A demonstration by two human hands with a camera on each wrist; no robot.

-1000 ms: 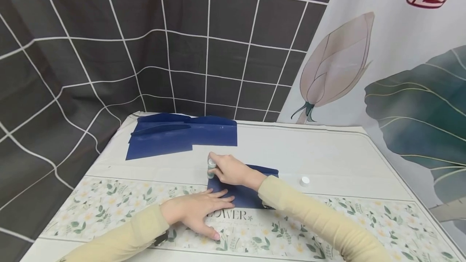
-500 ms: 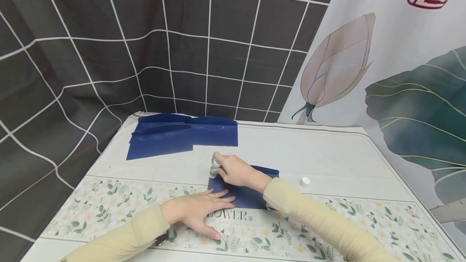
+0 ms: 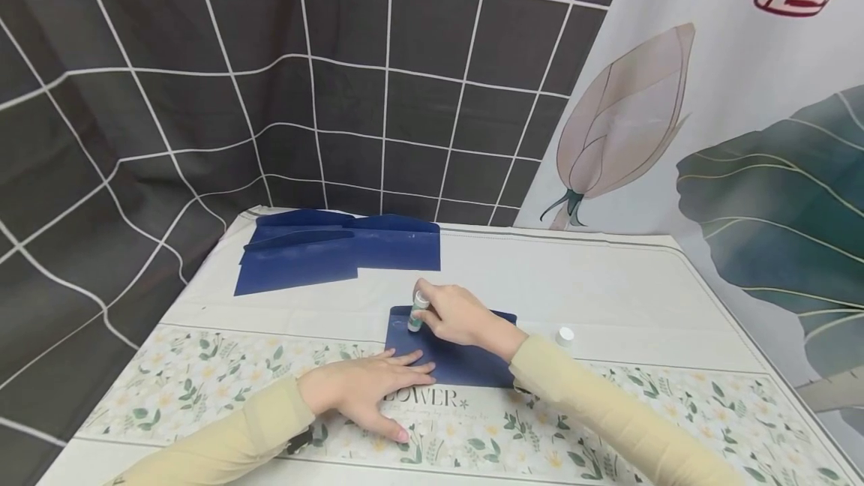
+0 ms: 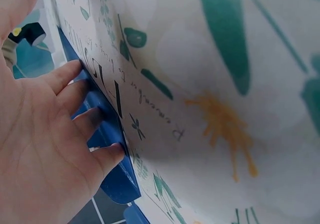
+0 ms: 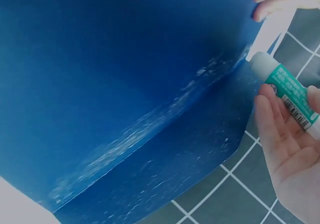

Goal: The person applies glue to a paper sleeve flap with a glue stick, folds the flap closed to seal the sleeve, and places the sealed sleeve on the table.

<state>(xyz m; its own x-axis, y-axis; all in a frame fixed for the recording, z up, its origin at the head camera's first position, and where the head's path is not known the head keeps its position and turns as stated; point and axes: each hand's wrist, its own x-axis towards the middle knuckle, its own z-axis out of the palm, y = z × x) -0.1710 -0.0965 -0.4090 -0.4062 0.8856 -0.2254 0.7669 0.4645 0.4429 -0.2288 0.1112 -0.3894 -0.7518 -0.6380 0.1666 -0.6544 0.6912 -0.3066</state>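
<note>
A dark blue envelope (image 3: 466,367) lies on the table with its flap at the far side. In my right hand (image 3: 460,313) I grip a glue stick (image 3: 418,312), its lower end at the envelope's upper left part. White and green labelling shows on the stick in the right wrist view, where whitish glue smears (image 5: 125,139) run along the flap fold and speckle the flap. My left hand (image 3: 370,390) rests with fingers spread, the fingertips on the envelope's lower left part and the thumb on the tablecloth.
Several more blue envelopes (image 3: 398,250) overlap at the back left of the table. A small white cap (image 3: 565,336) stands to the right of the envelope. The floral tablecloth (image 3: 648,291) covers the table; a dark grid curtain (image 3: 344,103) hangs behind.
My right hand has slid the glue stick rightward from the envelope's upper left corner, uncovering that corner. The left hand stays in place.
</note>
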